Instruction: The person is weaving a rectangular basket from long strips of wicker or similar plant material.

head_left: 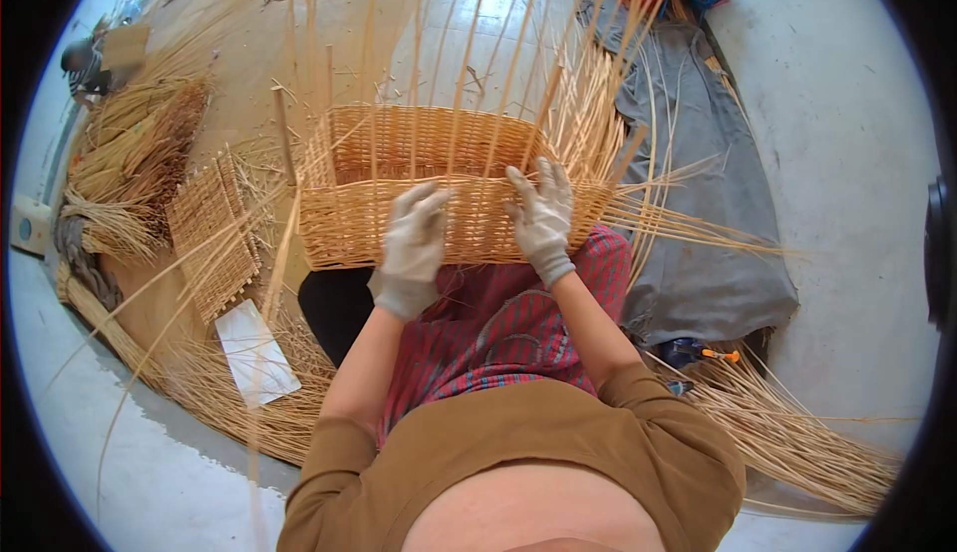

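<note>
A rectangular woven wicker basket (429,221) rests across my lap, its long front wall towards me and thin stakes rising high from its sides. My left hand (415,235), in a whitish work glove, is at the front wall left of centre. Its fingers are bent together near the upper rows, and whatever they pinch is too small to make out. Against the front wall's right part lies my right hand (542,215), gloved the same way. Its thumb and fingers are apart at the rim. Thicker sticks (283,136) stand at the basket's corners.
Bundles of wicker rods (140,163) lie at the left, beside a flat woven panel (214,233) and a white sheet (257,353). A grey cloth (698,193) covers the right side. More rods (788,432) spread at lower right, near an orange-handled tool (720,356).
</note>
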A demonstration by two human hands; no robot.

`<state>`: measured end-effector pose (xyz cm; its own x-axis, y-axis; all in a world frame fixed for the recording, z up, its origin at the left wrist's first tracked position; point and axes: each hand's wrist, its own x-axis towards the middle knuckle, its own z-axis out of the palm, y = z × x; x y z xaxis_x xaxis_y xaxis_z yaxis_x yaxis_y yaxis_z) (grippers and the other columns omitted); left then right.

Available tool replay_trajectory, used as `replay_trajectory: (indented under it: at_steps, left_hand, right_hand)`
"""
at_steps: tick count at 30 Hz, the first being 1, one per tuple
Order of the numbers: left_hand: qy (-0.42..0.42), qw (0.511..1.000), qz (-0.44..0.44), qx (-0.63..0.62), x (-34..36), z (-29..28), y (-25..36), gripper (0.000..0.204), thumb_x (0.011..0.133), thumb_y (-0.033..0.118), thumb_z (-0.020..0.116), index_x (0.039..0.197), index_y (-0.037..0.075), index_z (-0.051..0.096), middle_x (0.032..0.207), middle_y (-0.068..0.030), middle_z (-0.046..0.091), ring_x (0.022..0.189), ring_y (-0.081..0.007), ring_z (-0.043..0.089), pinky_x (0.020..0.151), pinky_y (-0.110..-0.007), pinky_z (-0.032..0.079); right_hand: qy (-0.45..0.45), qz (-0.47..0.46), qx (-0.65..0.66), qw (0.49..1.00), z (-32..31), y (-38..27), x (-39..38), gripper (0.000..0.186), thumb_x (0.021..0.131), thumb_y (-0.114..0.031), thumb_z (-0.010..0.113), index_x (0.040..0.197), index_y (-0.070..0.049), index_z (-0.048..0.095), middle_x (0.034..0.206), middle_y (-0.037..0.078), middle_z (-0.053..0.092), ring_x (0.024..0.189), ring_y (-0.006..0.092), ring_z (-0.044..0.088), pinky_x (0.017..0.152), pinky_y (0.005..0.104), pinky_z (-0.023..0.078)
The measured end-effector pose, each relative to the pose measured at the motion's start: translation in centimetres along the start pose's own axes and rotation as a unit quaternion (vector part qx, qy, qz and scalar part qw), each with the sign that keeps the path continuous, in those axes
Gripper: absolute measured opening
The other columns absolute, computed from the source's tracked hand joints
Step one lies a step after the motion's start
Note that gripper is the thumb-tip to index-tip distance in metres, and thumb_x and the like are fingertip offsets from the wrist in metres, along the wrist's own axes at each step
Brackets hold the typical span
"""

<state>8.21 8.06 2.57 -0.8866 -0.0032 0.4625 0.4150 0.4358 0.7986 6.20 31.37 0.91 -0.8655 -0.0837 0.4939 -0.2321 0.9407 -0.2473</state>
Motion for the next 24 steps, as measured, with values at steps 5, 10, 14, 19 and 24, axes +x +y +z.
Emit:
replay_trajectory:
  at_steps: [5, 10, 14, 19, 24]
  left_hand:
    - [0.361, 0.914, -0.133, -0.130, -0.5, -12.2, -6.6, 0.022, 0.097, -0.001, 0.069, 0.119, 0.003, 0.065, 0.101, -0.0046, 0.071, 0.077, -0.0111, 0.065, 0.063, -0.024, 0.055]
    - [0.361, 0.889, -0.142, -0.242, -0.4, -14.2, -8.7, 0.020, 0.093, -0.002, 0.074, 0.112, 0.001, 0.070, 0.106, -0.0075, 0.071, 0.091, -0.0138, 0.068, 0.077, -0.027, 0.057]
    - [0.332, 0.929, -0.126, -0.107, -1.5, -13.1, -7.4, 0.015, 0.091, -0.002, 0.076, 0.105, 0.001, 0.070, 0.097, -0.0044, 0.068, 0.085, -0.0121, 0.066, 0.078, -0.026, 0.055]
    - [0.256, 0.941, -0.131, -0.177, -0.1, -13.5, -7.5, 0.032, 0.081, 0.007, 0.086, 0.106, 0.004, 0.066, 0.104, -0.0035, 0.060, 0.092, -0.0109, 0.058, 0.074, -0.024, 0.051]
    - [-0.044, 0.993, -0.093, -0.063, 5.3, -17.1, -9.5, 0.049, 0.080, -0.007, 0.082, 0.122, 0.010, 0.063, 0.103, 0.0020, 0.057, 0.088, -0.0094, 0.060, 0.078, -0.026, 0.059]
  right_hand:
    - [-0.004, 0.039, 0.361, 0.932, 1.9, -8.2, 0.2, 0.035, 0.090, -0.013, 0.073, 0.125, -0.012, 0.070, 0.126, 0.015, 0.067, 0.116, 0.0348, 0.063, 0.103, 0.0471, 0.048]
    - [-0.175, -0.202, 0.479, 0.836, 0.9, -21.2, 1.2, 0.034, 0.089, -0.008, 0.070, 0.123, -0.012, 0.069, 0.104, 0.012, 0.073, 0.098, 0.0316, 0.069, 0.086, 0.0404, 0.056]
    - [-0.102, -0.279, 0.376, 0.878, 0.9, -26.6, 2.1, 0.034, 0.084, -0.015, 0.074, 0.117, -0.015, 0.070, 0.094, 0.007, 0.068, 0.085, 0.0292, 0.069, 0.067, 0.0430, 0.057]
    - [-0.034, -0.358, 0.347, 0.866, 0.0, -27.0, 2.2, 0.020, 0.084, -0.021, 0.074, 0.104, -0.018, 0.070, 0.091, 0.003, 0.066, 0.082, 0.0266, 0.068, 0.066, 0.0408, 0.057]
    - [0.011, -0.285, 0.469, 0.836, -0.2, -21.4, 1.6, 0.010, 0.091, -0.008, 0.067, 0.100, -0.007, 0.070, 0.101, 0.006, 0.074, 0.084, 0.0239, 0.071, 0.069, 0.0340, 0.057]
